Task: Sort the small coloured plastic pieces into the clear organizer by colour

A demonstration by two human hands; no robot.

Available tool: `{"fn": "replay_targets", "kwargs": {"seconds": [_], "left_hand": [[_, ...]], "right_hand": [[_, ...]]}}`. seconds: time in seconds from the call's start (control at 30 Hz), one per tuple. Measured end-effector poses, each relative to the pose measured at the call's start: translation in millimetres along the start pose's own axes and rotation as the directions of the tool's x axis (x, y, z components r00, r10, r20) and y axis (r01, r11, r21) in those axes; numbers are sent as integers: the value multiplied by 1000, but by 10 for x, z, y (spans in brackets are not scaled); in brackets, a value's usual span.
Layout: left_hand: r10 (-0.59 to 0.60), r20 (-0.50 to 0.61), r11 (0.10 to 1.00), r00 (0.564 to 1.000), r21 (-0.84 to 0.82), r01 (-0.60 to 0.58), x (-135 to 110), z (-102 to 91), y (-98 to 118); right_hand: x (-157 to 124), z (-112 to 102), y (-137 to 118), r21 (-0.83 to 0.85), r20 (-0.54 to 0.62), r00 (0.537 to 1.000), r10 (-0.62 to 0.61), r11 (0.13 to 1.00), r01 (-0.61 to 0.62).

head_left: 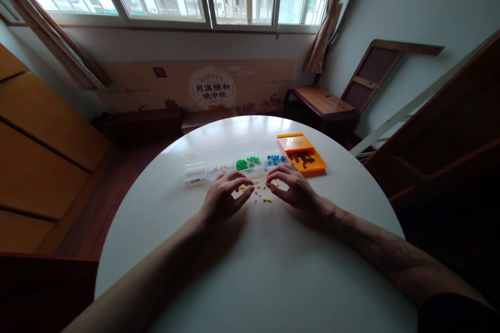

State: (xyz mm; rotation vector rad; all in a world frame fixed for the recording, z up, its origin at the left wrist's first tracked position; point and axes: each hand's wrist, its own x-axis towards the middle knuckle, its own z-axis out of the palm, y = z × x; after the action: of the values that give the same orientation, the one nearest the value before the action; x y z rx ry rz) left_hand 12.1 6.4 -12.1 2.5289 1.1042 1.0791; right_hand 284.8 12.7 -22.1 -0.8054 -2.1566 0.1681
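Observation:
Small yellow and pale toy bricks (267,200) lie scattered on the white round table (250,281). My left hand (226,192) is over their left side, with thumb and index finger curled together in a pinch. From the right, my right hand (294,187) faces it in a similar pinch. Whatever either pinch holds is too small to make out. Behind the hands stretches a clear plastic compartment box (195,170). It holds a few pale pieces (219,168), green bricks (242,164) and blue bricks (275,159).
An orange tray (318,166) with dark brown pieces (302,158) sits at the back right, by the clear box. Beyond the table are a wooden chair (326,100), a printed carton panel (164,83) and windows. An orange-brown cabinet (42,140) stands left.

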Motion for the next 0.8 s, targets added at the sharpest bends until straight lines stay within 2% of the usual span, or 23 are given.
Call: {"fn": "replay_targets", "kwargs": {"seconds": [0.17, 0.27, 0.6, 0.7, 0.8], "left_hand": [[-54, 68, 941, 996, -331, 74, 71, 36, 131], [-94, 117, 892, 989, -431, 135, 109, 33, 172], [-185, 168, 812, 968, -529, 247, 100, 88, 116], [-218, 133, 803, 967, -539, 255, 94, 91, 125], [-231, 66, 830, 971, -507, 232, 99, 40, 124]], "right_hand": [[46, -13, -93, 50, -51, 996, -69, 996, 71], [49, -10, -118, 56, -45, 996, -82, 995, 84], [35, -14, -115, 82, -55, 990, -126, 988, 130], [20, -8, -98, 106, -41, 989, -140, 984, 143], [17, -19, -108, 101, -21, 991, -131, 986, 132]]}}
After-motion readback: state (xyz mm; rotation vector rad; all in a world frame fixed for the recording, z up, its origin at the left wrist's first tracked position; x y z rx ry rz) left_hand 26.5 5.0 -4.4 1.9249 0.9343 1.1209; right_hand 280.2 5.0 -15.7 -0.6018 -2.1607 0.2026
